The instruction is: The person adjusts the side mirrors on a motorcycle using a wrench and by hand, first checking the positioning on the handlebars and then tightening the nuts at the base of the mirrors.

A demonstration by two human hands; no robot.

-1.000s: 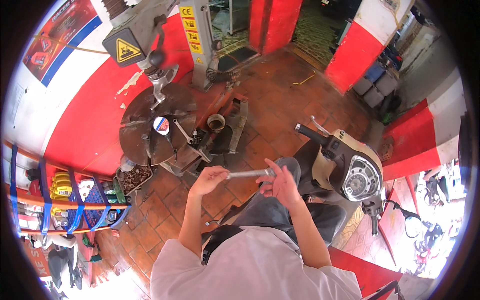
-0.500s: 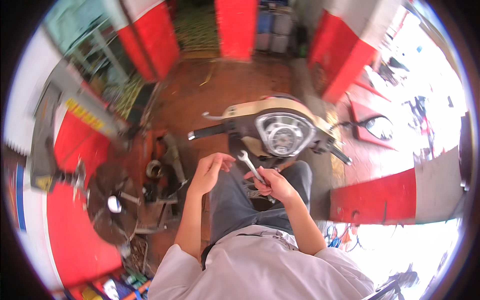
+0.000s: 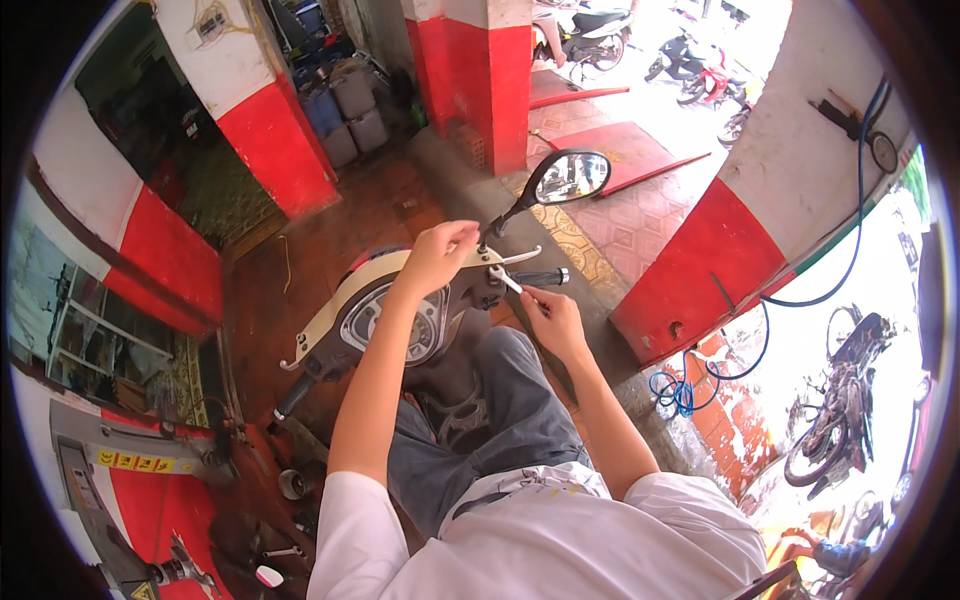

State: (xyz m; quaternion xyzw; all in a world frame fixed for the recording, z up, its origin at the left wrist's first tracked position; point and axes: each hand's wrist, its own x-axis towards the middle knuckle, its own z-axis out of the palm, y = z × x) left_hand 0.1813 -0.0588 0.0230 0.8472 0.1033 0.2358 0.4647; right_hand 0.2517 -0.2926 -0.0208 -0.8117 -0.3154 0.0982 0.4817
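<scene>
My right hand [image 3: 545, 312] is closed on a silver open-end wrench [image 3: 510, 282], whose head reaches the right handlebar near the brake lever [image 3: 525, 255]. My left hand [image 3: 446, 250] is raised over the scooter's beige handlebar cover [image 3: 360, 278], fingers curled beside the lower stem of the black mirror [image 3: 570, 175]; whether they hold anything I cannot make out. The round dashboard [image 3: 375, 325] is partly behind my left forearm. The right grip [image 3: 545, 278] sticks out past the wrench. My legs in dark trousers are below the handlebar.
A red-and-white pillar [image 3: 735, 250] with a coiled blue hose [image 3: 680, 390] stands at right. Parked motorbikes [image 3: 840, 410] and people are outside. Containers [image 3: 350, 110] are stacked at the back. A tyre machine [image 3: 90, 450] and metal parts are at lower left.
The view has swung right, toward the scooter's mirror. Both hands have moved from in front of me up to the right handlebar, the wrench now gripped in my right hand with its head at the bar.
</scene>
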